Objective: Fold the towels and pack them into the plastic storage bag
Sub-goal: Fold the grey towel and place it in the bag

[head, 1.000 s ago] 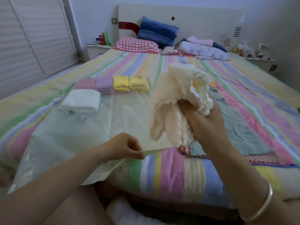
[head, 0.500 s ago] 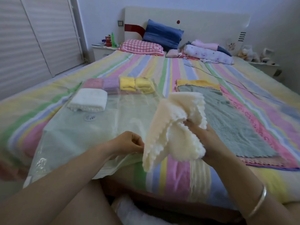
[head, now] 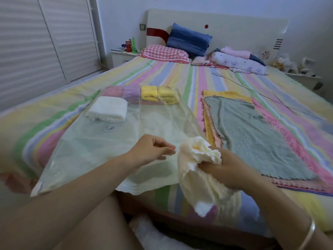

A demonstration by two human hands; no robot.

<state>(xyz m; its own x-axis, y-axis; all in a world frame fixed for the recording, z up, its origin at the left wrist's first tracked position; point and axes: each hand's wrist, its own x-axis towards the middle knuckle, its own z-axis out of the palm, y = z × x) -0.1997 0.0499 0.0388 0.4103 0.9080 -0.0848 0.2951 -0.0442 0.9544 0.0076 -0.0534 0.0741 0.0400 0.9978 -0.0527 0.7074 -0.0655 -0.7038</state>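
The right hand (head: 227,168) grips a bunched cream towel (head: 196,179) near the front edge of the bed (head: 182,74). Its fingers (head: 209,166) are curled into the folds around the towel's upper part, so a puffed crown of cloth stands above the fist and the rest hangs below it, over the bed's near edge. Just to the left, the left hand (head: 150,150) hovers over the mouth of the plastic storage bag (head: 100,156), its fingers loosely curled and its fingertips (head: 170,149) drawn close together, a narrow gap away from the cream towel. I cannot tell whether they pinch the clear film. The bag lies flat on the striped sheet, stretching from the near edge toward the far left. At its far end sit a folded white towel (head: 108,109) and, behind it, a row of rolled towels: pink (head: 113,91), purple (head: 131,92) and two yellow (head: 149,93). A round valve (head: 109,128) shows in the film near the white towel. To the right of the bag a grey-green towel (head: 252,138) lies spread on top of a stack of flat towels. A bracelet (head: 308,235) circles the right wrist.
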